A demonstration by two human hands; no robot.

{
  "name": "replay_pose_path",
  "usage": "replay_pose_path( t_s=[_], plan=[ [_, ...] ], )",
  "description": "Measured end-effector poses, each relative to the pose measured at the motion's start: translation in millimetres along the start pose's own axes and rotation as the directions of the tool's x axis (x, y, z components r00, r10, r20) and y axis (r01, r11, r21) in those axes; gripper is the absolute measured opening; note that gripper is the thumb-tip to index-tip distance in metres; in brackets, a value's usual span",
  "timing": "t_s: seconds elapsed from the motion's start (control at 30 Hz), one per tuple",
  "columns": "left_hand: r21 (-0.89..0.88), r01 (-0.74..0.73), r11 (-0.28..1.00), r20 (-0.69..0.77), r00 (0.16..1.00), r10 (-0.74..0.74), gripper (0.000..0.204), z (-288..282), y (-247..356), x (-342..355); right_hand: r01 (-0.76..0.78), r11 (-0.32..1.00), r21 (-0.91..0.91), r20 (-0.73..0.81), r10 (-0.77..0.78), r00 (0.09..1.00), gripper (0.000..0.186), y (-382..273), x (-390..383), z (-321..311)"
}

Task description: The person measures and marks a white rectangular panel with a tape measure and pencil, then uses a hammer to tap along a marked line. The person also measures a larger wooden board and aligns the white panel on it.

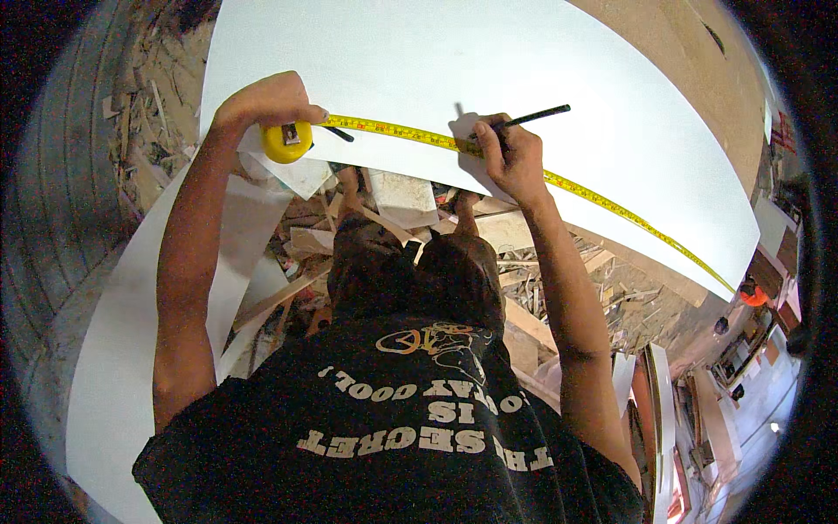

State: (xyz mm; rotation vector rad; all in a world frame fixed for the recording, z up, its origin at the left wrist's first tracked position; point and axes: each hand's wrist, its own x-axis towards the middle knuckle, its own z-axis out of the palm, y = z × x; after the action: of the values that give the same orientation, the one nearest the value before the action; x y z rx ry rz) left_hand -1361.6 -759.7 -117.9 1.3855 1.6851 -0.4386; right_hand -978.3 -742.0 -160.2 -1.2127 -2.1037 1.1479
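My left hand [275,99] grips a yellow tape measure [284,144] at the near edge of a large white board [637,87]. Its yellow blade [624,218] stretches right across the board to the far right corner. A small black strip [340,133] lies just right of the case. My right hand [506,153] is closed around a dark pencil-like stick [541,113] and rests over the blade, thumb near the tape.
Below the board are my legs and bare feet among wood offcuts [524,227]. Another white panel [122,349] lies at lower left. Brown sheet material [698,48] borders the top right. An orange object [752,295], unclear, sits by the board's right corner. Stacked boards [655,402] stand at lower right.
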Motion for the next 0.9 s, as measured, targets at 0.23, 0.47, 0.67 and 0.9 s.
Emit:
replay_pose_path(
  t_s=[0.23, 0.47, 0.67, 0.9],
  plan=[
    [0.088, -0.06, 0.994, 0.034, 0.998, 0.058, 0.048, -2.8, -0.9, 2.2, 0.004, 0.999, -0.049, 0.006, -0.003, 1.0, 0.022, 0.7, -0.9, -0.7],
    [0.095, -0.087, 0.992, 0.04, 0.996, 0.083, 0.046, -2.6, -3.1, 1.6, 0.019, 1.0, -0.021, -0.018, -0.019, 1.0, 0.023, 3.1, -0.7, 1.5],
    [0.048, -0.062, 0.997, 0.015, 0.998, 0.061, 0.048, 0.1, -4.4, 3.8, 0.01, 1.0, -0.011, -0.002, -0.01, 1.0, 0.023, 4.9, -2.6, 0.7],
    [0.036, -0.049, 0.998, 0.038, 0.998, 0.048, 0.047, -4.5, 1.1, -1.7, 0.014, 0.998, -0.057, -0.004, -0.015, 1.0, 0.023, 2.9, -0.4, -0.2]
  ],
)
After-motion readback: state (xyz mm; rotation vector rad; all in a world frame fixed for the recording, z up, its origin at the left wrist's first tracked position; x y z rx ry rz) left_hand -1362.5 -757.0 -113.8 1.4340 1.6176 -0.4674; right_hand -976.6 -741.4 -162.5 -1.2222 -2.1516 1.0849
